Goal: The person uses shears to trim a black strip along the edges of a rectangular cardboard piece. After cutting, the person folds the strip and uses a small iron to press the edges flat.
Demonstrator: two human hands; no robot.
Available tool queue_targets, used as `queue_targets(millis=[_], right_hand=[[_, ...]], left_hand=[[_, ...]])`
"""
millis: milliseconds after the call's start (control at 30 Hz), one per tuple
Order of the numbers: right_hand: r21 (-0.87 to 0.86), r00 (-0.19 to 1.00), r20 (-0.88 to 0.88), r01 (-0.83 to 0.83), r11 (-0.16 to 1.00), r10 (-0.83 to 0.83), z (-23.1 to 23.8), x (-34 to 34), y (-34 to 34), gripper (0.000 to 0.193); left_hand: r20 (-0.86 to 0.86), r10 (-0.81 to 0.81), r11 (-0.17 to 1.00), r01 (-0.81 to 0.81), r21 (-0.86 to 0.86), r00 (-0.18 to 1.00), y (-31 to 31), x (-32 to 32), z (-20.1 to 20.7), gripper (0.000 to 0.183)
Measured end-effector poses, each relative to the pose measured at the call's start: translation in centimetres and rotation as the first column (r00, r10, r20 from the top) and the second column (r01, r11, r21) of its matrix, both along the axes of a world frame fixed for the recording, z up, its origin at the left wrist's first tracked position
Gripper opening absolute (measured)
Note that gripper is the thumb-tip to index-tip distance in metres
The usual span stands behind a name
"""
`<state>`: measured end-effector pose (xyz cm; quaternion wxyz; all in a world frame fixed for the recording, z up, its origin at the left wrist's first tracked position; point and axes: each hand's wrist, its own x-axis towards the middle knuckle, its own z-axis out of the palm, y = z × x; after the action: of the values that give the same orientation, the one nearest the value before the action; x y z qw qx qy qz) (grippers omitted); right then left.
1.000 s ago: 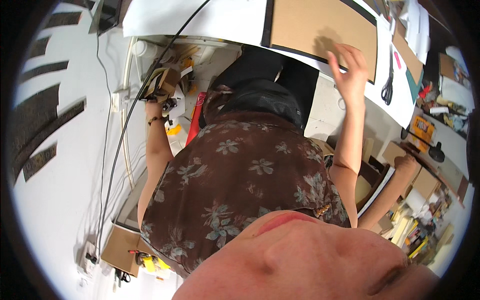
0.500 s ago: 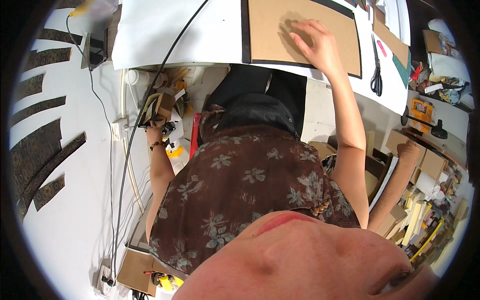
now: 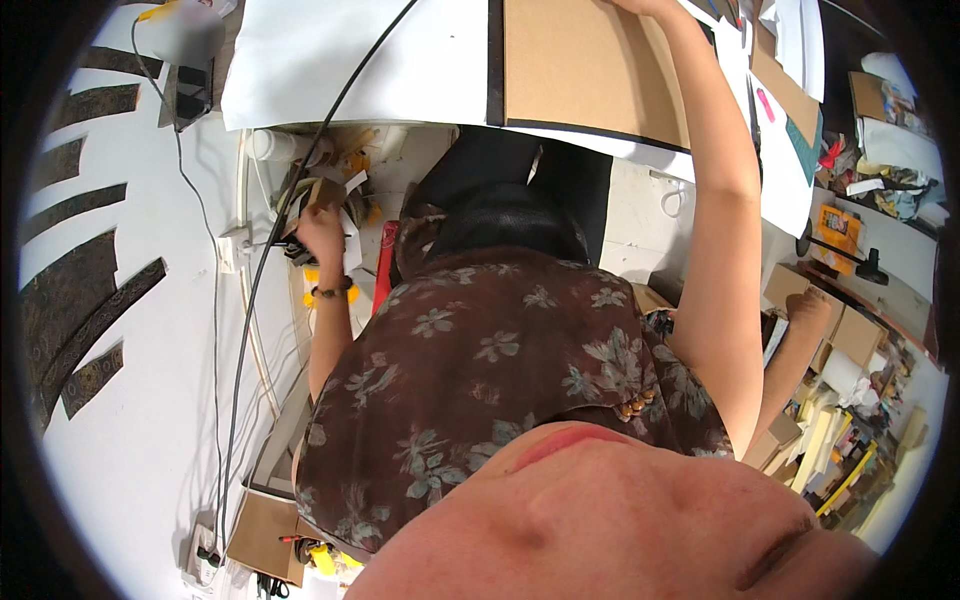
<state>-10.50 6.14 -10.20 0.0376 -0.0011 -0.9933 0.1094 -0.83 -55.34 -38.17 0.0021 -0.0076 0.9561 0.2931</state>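
Observation:
My right hand [image 3: 642,5] is at the upper edge of the picture, over the far part of a tan board [image 3: 590,75] with a black border. Only part of that hand shows, and its fingers are mostly cut off. Below the table's left part, my left hand [image 3: 320,235] reaches down among a jumble of things, next to a small brown cardboard box [image 3: 327,194]. Its fingertips are hard to make out there, so any grip is unclear. The board lies on a white-covered table [image 3: 310,70].
A black cable [image 3: 330,115] crosses from the table down the left side. Right of the board lie a pink tool [image 3: 765,105] and a green mat [image 3: 803,140]. Brown rolls [image 3: 800,330] and stacked scraps stand at the right. Patterned dark strips [image 3: 80,285] are at the left.
My right hand has slid away from me across the board, and its forearm now covers the black scissors. My left hand has moved slightly nearer the cardboard box, with its wrist turned.

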Motion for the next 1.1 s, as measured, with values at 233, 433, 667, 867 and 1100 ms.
queue_targets(millis=[233,433,667,867,1100], right_hand=[[-0.013,0.992,0.129,0.007,1.000,-0.005,0.8,-0.9,0.6,0.053],[0.003,0.979,0.206,0.003,1.000,-0.003,1.5,0.6,-0.5,0.050],[-0.070,0.951,0.301,0.093,0.993,-0.068,2.6,3.8,-1.4,0.059],[-0.560,0.942,-0.011,0.271,0.783,-0.334,9.2,9.9,-1.3,0.020],[-0.675,0.698,-0.651,-0.353,0.648,-0.298,24.1,21.7,-7.1,0.011]], left_hand=[[0.400,-0.840,0.335,-0.230,0.914,0.367,22.6,2.6,22.4,0.054],[0.492,-0.752,0.089,-0.672,0.735,0.439,28.7,4.8,21.8,0.056],[0.523,-0.727,0.112,-0.675,0.730,0.445,26.4,6.7,23.2,0.057],[0.245,-0.504,0.173,-0.182,0.968,0.828,24.7,5.4,27.7,0.036],[-0.304,0.052,-0.056,0.306,0.950,0.951,27.5,2.0,41.0,0.048]])
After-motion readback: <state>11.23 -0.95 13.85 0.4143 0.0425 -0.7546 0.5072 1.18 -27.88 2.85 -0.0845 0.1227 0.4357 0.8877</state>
